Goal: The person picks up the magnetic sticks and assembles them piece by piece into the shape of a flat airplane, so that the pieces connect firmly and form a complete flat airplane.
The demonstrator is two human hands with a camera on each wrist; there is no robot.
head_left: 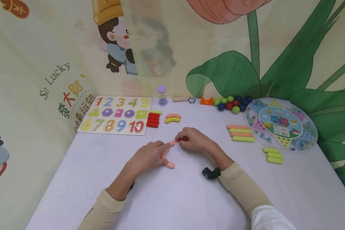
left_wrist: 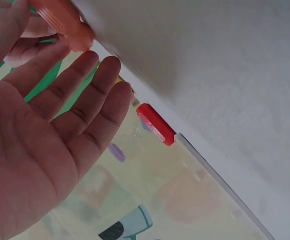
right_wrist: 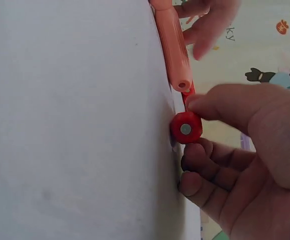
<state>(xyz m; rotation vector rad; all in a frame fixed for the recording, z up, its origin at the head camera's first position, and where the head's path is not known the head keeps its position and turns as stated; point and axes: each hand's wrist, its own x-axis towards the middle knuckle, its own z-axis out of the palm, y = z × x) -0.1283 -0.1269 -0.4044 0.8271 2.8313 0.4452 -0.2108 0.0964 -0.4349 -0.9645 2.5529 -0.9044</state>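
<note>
Near the table's middle, pink curved magnetic sticks (head_left: 163, 155) form an arc open to the right. My left hand (head_left: 150, 155) holds this arc, its index finger at the far end and its thumb at the near end. In the left wrist view, the other fingers of that hand are extended beside a pink stick (left_wrist: 59, 20). My right hand (head_left: 195, 139) pinches a short red magnetic stick (right_wrist: 186, 128) between thumb and fingers. The red stick's round metal end faces the right wrist camera, close by the end of a pink stick (right_wrist: 174, 47).
Red sticks (head_left: 153, 120) lie by a number board (head_left: 112, 130). Pink and yellow curved sticks (head_left: 172, 120) lie behind the hands. On the right are straight sticks (head_left: 241, 134), short green sticks (head_left: 274, 159), colored balls (head_left: 235, 103) and a round game box (head_left: 310, 127). An hourglass (head_left: 162, 95) stands behind.
</note>
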